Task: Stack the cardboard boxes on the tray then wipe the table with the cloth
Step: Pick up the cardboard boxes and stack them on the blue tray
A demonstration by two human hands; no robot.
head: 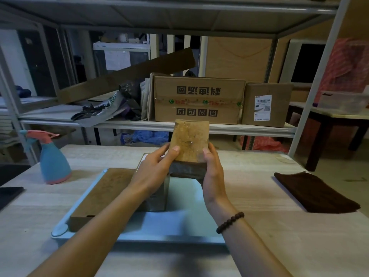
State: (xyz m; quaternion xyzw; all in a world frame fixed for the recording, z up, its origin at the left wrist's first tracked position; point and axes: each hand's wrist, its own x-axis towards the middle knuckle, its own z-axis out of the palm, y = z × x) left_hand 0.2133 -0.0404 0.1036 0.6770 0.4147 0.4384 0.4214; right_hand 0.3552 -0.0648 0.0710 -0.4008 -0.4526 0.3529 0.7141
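a small brown cardboard box with a taped, glossy top (189,140) is held at the centre of the frame, raised above the pale blue plastic tray (175,224) and tilted so that its top faces the camera. it is grasped from both sides: the left hand (153,170) is wrapped round its left edge with the thumb laid on the top face, and the right hand (212,168) is clamped on its right edge, a dark bead bracelet (229,222) worn at the wrist. below, a long flat brown cardboard box (101,196) is seen lying along the tray's left side, and a squat dark-sided cardboard box (157,196) stands just beside it, partly hidden by the left forearm. the held box is judged light and stiff, though its tape may prove slick; opposite side walls, not the top, are thought the surest hold. a folded dark brown cloth (315,192) is left untouched on the light wooden table (259,246) at right, well apart from the tray, with a blue and pink spray bottle (53,158) at left.
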